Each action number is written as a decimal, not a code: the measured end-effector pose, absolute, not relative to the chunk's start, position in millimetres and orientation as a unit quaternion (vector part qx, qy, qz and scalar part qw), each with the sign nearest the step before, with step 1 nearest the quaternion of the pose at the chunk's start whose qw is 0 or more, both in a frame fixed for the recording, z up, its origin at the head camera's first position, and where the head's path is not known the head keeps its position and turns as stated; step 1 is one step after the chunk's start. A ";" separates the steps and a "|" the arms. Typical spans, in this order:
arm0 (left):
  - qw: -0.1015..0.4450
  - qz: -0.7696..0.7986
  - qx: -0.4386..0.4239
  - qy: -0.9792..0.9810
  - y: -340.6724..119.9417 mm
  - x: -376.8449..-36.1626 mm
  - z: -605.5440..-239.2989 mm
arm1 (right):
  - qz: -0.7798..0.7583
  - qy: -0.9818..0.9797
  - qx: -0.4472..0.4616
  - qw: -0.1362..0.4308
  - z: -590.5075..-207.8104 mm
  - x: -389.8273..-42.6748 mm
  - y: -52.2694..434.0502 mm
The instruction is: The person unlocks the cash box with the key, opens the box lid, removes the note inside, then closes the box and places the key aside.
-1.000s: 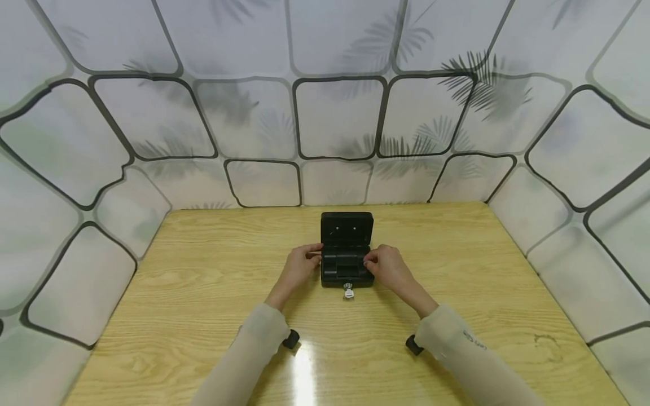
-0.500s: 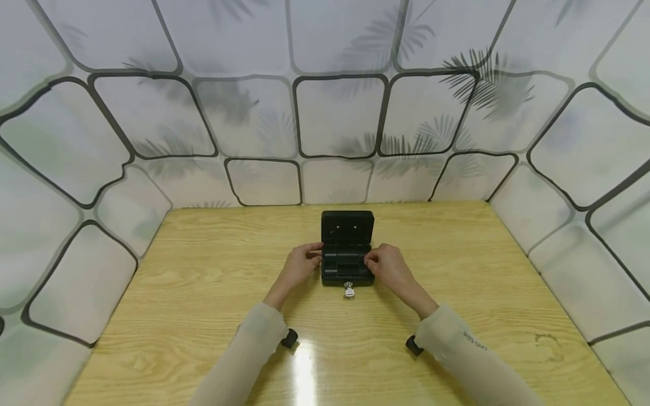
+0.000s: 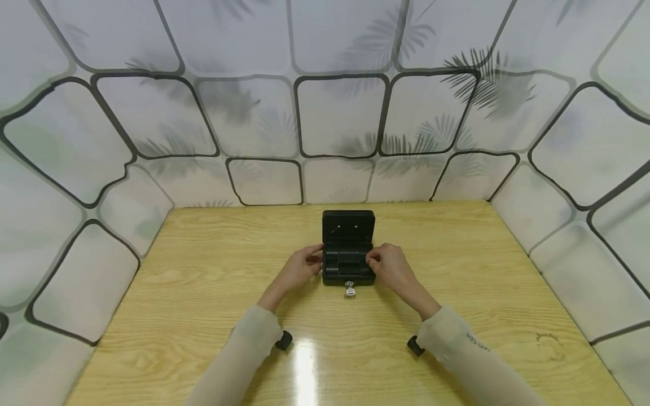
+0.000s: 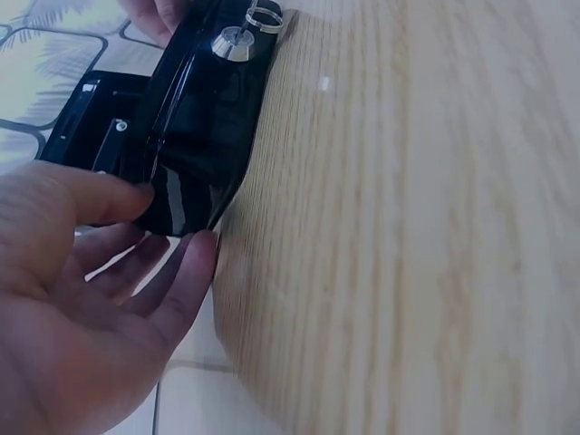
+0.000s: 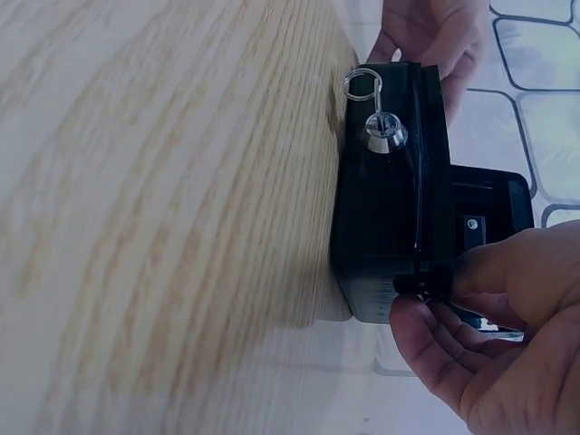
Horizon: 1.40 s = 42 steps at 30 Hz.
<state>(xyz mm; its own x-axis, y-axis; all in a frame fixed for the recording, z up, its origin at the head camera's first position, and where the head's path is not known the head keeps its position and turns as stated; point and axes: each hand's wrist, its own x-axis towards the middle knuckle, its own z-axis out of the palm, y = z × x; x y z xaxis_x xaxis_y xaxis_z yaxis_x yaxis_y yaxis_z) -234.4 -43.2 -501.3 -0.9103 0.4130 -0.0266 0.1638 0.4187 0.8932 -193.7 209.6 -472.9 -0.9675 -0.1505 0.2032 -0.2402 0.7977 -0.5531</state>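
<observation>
A black cash box (image 3: 348, 279) stands on the table with its lid (image 3: 348, 226) raised. Inside it sits a black compartment tray (image 3: 349, 261). A key with a ring (image 3: 350, 290) is in the front lock (image 5: 385, 131). My left hand (image 3: 302, 267) rests at the box's left side, fingers loosely extended; in the left wrist view its thumb touches the upper rim and its fingertips meet the side wall. At the right end, my right hand (image 3: 391, 266) pinches the tray's edge between thumb and fingers, as the right wrist view shows.
The wood-grain table (image 3: 213, 282) reaches back to a wall (image 3: 335, 180) with a stone-outline and leaf pattern, which also runs along both sides. Small black devices (image 3: 284, 340) sit at both cuffs. A bright reflection lies on the tabletop in front.
My left hand has shifted slightly, its forearm drawn a little left and its fingers lower along the box's side. The right hand keeps its pinch, and the box stays in place.
</observation>
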 end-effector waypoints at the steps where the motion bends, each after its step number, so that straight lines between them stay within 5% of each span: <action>1: 0.126 0.510 0.178 0.832 -43.9 -234.1 -501.2 | 0.303 -0.944 0.104 0.075 -472.5 -193.4 209.6; 42: 0.180 0.545 0.187 0.797 -50.2 -230.7 -501.6 | 0.313 -0.943 0.087 0.072 -465.6 -186.6 215.7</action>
<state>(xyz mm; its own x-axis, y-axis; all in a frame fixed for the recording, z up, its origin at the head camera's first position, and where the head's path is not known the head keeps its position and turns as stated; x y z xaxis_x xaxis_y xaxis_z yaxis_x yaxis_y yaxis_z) -230.7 -50.2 -501.6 -0.8651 0.4945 -0.0842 0.1015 0.3371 0.9360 -186.6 215.7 -465.6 -0.9745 -0.1197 0.1900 -0.2095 0.7890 -0.5776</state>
